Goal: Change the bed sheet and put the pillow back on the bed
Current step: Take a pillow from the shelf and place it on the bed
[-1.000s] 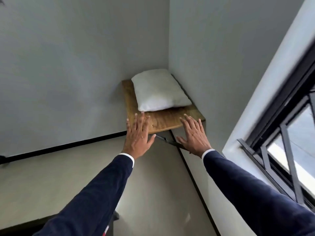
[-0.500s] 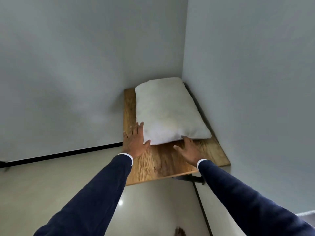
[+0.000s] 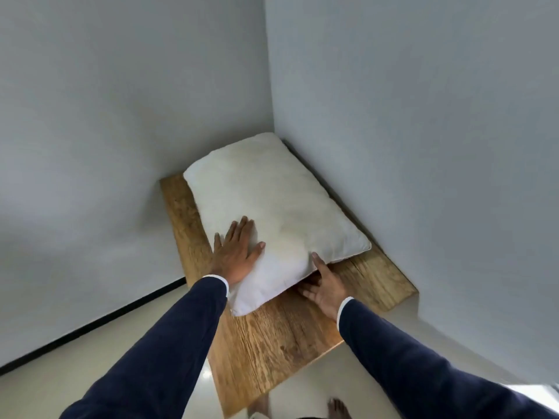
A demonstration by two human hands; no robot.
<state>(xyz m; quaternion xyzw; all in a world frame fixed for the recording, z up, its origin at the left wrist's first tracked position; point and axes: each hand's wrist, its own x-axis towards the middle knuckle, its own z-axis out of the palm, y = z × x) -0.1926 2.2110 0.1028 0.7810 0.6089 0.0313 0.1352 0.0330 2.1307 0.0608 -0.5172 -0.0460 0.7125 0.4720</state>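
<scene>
A white pillow [image 3: 272,213] without a cover lies on a wooden table [image 3: 281,337] pushed into the room's corner. My left hand [image 3: 237,249] rests flat on top of the pillow's near left part, fingers straight. My right hand [image 3: 325,285] is at the pillow's near edge, thumb up against the side and fingers slid under it between pillow and table. The bed and the sheet are out of view.
Grey walls [image 3: 408,146] meet right behind the table. Pale floor [image 3: 90,358] with a dark skirting line lies to the left. A bare foot [image 3: 338,409] stands on the floor below the table's near edge.
I have come closer to the table. My left hand moved from the table's edge onto the pillow top, and my right hand's fingers slid under the pillow's near edge.
</scene>
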